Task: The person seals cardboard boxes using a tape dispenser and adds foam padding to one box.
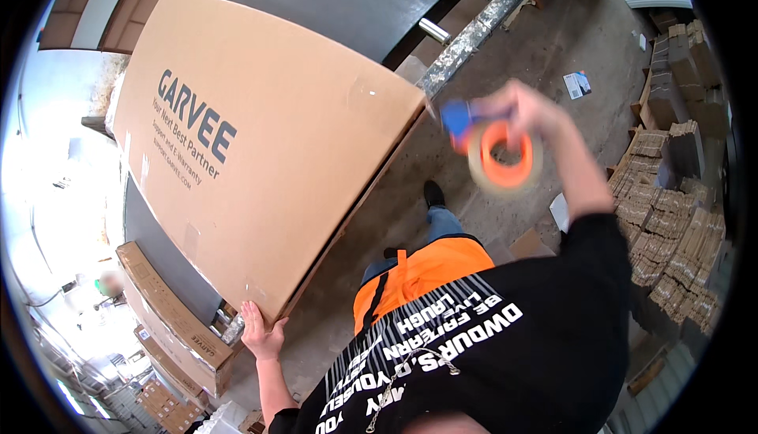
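A large, flat brown cardboard box [292, 110] with dark printing lies in front of me, at a slant. My left hand [263, 335] rests at its near left corner, fingers stretched along the top and thumb apart. Off the box's right corner, my right hand [517, 110] is raised and closed round a tape dispenser [458, 122]. The dispenser has a blue front part and carries a roll of tape [475, 167] with an orange hub. Motion smears this hand and the dispenser, and I cannot tell whether tape hangs from it.
Beneath the box runs a dark conveyor belt [339, 0] with metal rollers and a worn frame rail [482, 28]. More long cartons [170, 316] stand at lower left. Stacks of folded cardboard [663, 205] line the right side. A printed sheet [577, 84] lies on the concrete floor [545, 63].
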`<act>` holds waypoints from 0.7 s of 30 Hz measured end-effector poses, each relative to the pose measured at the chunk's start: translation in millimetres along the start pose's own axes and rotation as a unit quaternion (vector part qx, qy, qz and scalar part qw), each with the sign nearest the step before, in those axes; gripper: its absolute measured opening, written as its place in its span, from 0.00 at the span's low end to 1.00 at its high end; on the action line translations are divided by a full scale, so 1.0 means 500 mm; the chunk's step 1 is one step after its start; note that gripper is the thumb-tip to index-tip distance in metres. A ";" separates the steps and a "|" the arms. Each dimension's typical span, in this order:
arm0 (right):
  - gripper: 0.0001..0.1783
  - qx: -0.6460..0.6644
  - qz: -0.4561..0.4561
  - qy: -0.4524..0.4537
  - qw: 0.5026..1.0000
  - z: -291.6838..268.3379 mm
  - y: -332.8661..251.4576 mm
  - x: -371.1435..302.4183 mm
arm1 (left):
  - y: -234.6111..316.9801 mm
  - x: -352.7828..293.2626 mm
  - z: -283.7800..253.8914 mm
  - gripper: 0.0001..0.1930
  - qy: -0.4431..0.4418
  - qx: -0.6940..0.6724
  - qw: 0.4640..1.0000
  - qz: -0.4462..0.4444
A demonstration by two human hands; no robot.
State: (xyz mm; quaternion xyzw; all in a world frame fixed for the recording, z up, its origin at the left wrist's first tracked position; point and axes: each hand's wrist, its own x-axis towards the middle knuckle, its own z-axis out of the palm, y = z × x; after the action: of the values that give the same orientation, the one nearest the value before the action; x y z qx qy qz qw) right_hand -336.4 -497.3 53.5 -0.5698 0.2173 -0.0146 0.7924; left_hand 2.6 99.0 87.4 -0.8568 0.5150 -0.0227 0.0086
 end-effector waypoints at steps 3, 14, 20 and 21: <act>0.39 0.153 -0.024 0.053 0.987 0.211 0.171 -0.089 | 0.133 0.161 -0.139 0.36 -0.355 0.075 0.914 -0.181; 0.36 0.234 -0.123 0.348 0.899 0.487 0.137 0.019 | 0.742 0.803 -0.025 0.08 -0.205 0.263 0.638 0.694; 0.37 0.203 -0.082 0.333 0.917 0.493 0.108 0.010 | 0.658 0.825 0.021 0.15 -0.099 0.221 0.669 0.702; 0.39 0.222 -0.060 0.334 0.914 0.504 0.107 0.009 | 0.630 0.817 0.023 0.15 0.008 0.166 0.635 0.754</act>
State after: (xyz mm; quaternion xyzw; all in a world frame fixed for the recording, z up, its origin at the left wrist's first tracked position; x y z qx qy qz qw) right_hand -253.3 -253.7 68.1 -0.3526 0.4263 -0.2996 0.7773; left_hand -83.4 -409.5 76.0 -0.1540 0.9698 -0.1000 0.1603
